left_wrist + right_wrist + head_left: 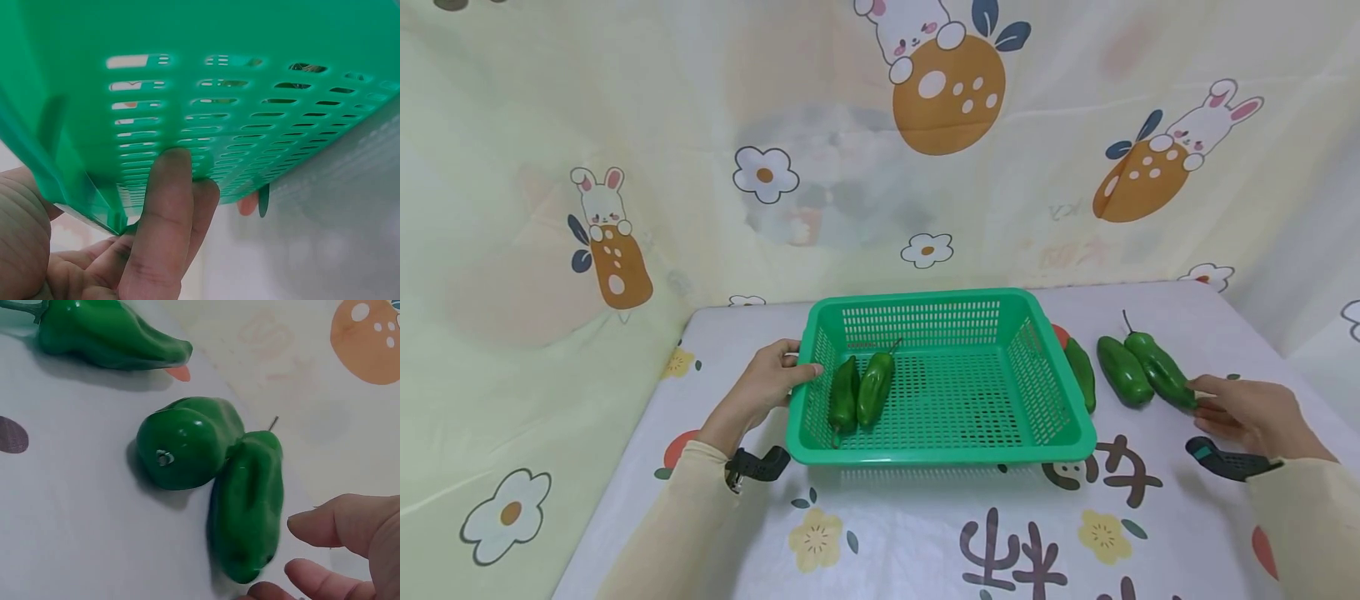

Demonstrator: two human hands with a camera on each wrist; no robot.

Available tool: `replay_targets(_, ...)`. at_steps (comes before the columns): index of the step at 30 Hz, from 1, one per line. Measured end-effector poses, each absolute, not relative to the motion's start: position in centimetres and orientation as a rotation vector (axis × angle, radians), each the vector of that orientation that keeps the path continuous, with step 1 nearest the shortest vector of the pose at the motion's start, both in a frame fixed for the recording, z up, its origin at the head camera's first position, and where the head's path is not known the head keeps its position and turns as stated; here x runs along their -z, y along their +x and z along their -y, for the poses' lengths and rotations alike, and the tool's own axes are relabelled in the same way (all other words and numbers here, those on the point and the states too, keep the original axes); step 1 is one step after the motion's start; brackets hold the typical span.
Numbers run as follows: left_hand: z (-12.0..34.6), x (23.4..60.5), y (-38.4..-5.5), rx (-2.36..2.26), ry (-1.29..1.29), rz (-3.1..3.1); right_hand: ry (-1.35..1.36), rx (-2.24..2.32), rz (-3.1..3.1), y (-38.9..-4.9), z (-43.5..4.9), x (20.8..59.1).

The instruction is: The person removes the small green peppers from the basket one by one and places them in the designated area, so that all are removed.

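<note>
My left hand (772, 377) grips the left rim of a green plastic basket (942, 456), thumb over the edge and fingers under the outer side wall. Inside the basket, two green peppers (875, 390) lie side by side at the left. My right hand (1253, 410) is at the lower tip of a long green pepper (1159, 371) on the table. In the right wrist view its thumb and fingers stand apart beside that pepper. A blunter green pepper (181, 447) lies against it. Another green pepper (1081, 375) lies close along the basket's right side.
A white patterned cloth (887, 542) with flowers and dark lettering covers the table. Printed curtains (835, 208) with rabbits hang behind and at the sides. Black wrist straps (752, 465) sit on both arms.
</note>
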State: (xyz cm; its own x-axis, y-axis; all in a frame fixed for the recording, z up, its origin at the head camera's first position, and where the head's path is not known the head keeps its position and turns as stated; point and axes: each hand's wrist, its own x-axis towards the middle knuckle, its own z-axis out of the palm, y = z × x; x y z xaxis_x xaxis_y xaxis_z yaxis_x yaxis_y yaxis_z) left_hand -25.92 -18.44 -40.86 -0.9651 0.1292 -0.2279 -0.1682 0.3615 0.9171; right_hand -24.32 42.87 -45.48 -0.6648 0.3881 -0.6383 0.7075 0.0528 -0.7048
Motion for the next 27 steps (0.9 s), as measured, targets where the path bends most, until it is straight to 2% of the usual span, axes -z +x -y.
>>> replay_targets(10, 18.5, 41.0, -26.1, -1.631, -0.021, -2.376, 1.066, 1.502, -2.378, -23.8, -40.4, 42.3)
replay_targets(21, 18.3, 41.0, -26.3, -1.636, -0.017, -2.375, 0.626, 1.626, -2.604, -24.2, -34.0, 36.3)
replay_targets(27, 18.4, 40.8, -26.1, -1.627, -0.036, -2.384, 0.437, 1.641, -2.706, -25.4, -28.4, 34.3)
